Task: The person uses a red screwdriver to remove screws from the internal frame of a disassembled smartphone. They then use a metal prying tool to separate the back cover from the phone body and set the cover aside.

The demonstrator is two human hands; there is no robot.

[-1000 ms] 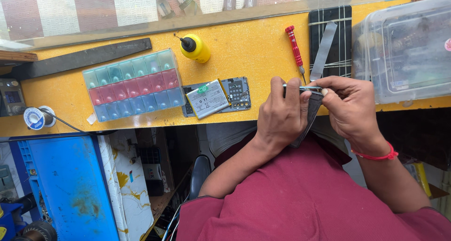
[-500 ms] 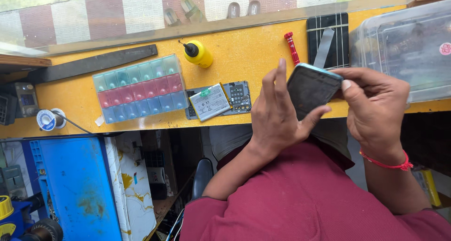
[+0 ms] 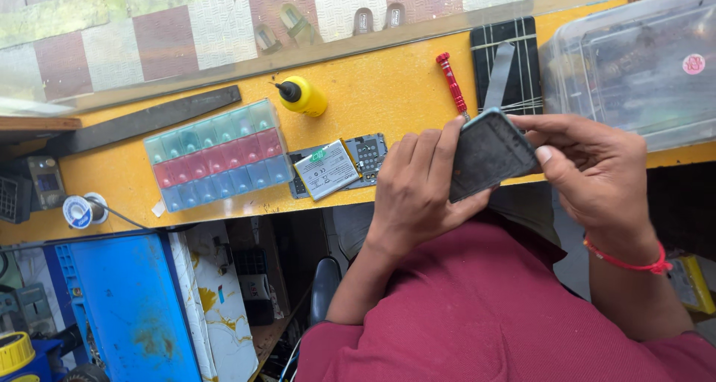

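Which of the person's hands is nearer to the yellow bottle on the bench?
The left hand. It holds the dark phone panel just right of the yellow bottle; the right hand grips the panel's far side, farther off.

A single head-worn camera looks steeply down from above the person, close over the left hand and right hand. It faces the yellow workbench, whose far edge meets a tiled strip, perhaps seen through glass. No second view shares the scene.
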